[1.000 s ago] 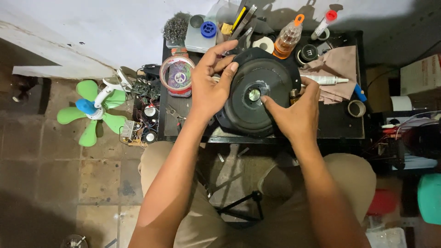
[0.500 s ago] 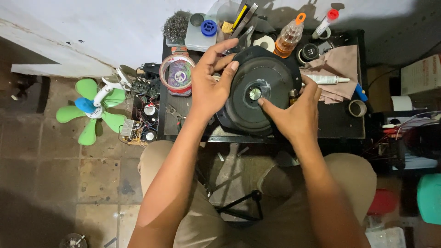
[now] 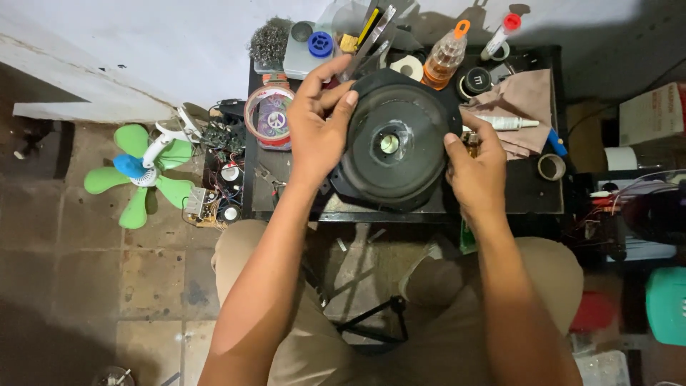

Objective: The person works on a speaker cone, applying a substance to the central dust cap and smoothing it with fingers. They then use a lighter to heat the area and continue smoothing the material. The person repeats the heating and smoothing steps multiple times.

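- A small black worktable (image 3: 529,193) stands in the upper middle of the frame, pushed against a pale wall (image 3: 157,43) that runs across the top.
- The floor (image 3: 107,271) at the left and lower left is worn brown tile; the person's knees in tan trousers fill the lower middle.
- On the floor at the left lies a green fan blade (image 3: 136,175) with a blue hub, and just right of it, beside the table's left edge, a cluster of bare circuit boards (image 3: 214,179) with wires.
- Along the table's back edge stand a wad of steel wool (image 3: 270,43), a grey container with a blue cap (image 3: 307,48), a clear bottle with an orange nozzle (image 3: 444,53) and a roll of white tape (image 3: 409,66).
- A brown cloth (image 3: 525,100) lies at the table's upper right with a white tube (image 3: 507,123) across it; a ring of tape (image 3: 551,166) sits near the right edge.
- A round tin with a patterned lid (image 3: 270,118) sits at the table's left, just beside the left hand.
- The black round speaker (image 3: 393,146) is at the table's centre, cone facing up, tilted slightly, between the two hands.
- The left hand (image 3: 318,129) grips the speaker's left rim, fingers curled over the upper edge and thumb pressed on the front.
- The right hand (image 3: 477,168) clasps the right rim, thumb on the front face, fingers wrapped behind and out of sight.
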